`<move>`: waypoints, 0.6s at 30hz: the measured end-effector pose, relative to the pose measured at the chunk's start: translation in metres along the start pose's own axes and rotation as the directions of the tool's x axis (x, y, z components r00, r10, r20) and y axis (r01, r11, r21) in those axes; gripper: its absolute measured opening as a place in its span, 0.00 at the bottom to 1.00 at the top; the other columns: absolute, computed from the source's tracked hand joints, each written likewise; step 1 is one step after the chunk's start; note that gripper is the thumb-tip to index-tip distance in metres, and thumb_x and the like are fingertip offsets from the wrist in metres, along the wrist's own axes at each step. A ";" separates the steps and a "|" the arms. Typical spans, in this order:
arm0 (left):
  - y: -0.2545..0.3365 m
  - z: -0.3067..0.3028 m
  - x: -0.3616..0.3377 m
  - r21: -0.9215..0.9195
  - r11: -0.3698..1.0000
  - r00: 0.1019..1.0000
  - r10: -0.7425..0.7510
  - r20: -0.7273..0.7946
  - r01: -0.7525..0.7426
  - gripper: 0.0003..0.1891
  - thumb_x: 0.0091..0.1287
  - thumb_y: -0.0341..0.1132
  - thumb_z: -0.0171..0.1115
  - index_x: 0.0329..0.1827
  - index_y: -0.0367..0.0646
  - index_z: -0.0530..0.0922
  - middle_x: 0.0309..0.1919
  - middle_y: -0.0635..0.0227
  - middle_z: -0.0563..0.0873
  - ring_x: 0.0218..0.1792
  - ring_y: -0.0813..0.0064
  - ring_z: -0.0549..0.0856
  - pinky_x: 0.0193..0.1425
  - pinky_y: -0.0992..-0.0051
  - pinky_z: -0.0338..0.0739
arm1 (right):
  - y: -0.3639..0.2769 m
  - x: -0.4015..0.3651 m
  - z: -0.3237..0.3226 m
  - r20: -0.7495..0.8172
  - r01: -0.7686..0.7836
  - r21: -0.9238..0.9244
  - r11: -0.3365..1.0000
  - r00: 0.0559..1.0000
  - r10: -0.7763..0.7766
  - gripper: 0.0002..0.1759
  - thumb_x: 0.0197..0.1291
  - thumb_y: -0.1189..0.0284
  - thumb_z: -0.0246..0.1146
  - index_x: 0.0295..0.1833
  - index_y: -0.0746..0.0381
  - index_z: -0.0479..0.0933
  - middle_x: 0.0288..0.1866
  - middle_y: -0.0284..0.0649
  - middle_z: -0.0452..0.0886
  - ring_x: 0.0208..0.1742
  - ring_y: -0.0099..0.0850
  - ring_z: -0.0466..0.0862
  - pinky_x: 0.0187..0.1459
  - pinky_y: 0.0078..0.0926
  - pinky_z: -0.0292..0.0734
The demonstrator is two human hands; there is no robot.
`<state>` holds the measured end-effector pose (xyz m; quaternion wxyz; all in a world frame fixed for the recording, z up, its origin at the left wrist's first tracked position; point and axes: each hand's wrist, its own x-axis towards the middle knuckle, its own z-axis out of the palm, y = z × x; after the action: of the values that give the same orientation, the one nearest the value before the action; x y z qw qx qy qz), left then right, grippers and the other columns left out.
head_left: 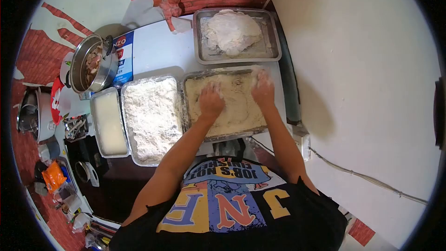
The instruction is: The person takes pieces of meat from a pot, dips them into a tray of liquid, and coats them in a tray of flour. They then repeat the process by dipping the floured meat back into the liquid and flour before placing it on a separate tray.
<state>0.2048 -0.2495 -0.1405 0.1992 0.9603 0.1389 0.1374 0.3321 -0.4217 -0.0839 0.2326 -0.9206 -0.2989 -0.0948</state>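
Observation:
Both hands are over a metal tray of pale yellowish flour (237,123), near its far half. My left hand (212,98) is on the flour at the tray's left side, fingers spread and dusted white. At the tray's right edge, my right hand (263,86) has its fingers apart, coated in flour and somewhat blurred. Neither hand shows anything held. Left of this tray is a container of white, lumpy flour (152,118). Beyond it, a metal tray (202,58) bears a heap of flour-coated pieces (233,31).
A narrow container of pale liquid (110,123) stands at the left. Behind it are a steel pot (104,69) with meat pieces and a blue and white package (124,62). A wall (353,65) rises at the right, with a cable (353,173) along it.

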 end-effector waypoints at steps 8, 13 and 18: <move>0.007 -0.077 -0.039 0.119 0.979 0.959 -0.190 0.210 0.168 0.32 0.56 0.41 0.65 0.64 0.37 0.72 0.67 0.40 0.66 0.64 0.43 0.71 0.69 0.55 0.65 | -0.028 -0.065 -0.012 0.056 -0.009 -0.207 0.978 0.998 0.021 0.22 0.58 0.70 0.58 0.57 0.69 0.74 0.55 0.59 0.76 0.59 0.57 0.73 0.61 0.45 0.71; 0.010 -0.079 -0.025 0.095 0.974 0.923 -0.223 0.313 0.203 0.34 0.55 0.41 0.67 0.64 0.35 0.71 0.67 0.39 0.67 0.63 0.41 0.71 0.68 0.54 0.67 | -0.012 -0.034 -0.006 0.455 -0.275 0.016 0.961 0.858 0.238 0.23 0.55 0.70 0.60 0.57 0.65 0.76 0.53 0.58 0.78 0.57 0.55 0.75 0.60 0.46 0.71; 0.012 -0.086 -0.032 -0.005 0.956 0.925 -0.282 0.256 0.293 0.32 0.54 0.39 0.69 0.61 0.34 0.73 0.66 0.39 0.68 0.63 0.41 0.71 0.67 0.54 0.68 | -0.003 -0.015 -0.004 0.377 -0.131 0.106 0.986 0.922 0.082 0.23 0.53 0.69 0.66 0.54 0.68 0.77 0.55 0.53 0.79 0.55 0.53 0.77 0.60 0.47 0.69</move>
<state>0.1504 -0.2405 -0.0667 0.2539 0.9346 0.2487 -0.0137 0.3186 -0.4289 -0.0843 0.2357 -0.9198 -0.2925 0.1134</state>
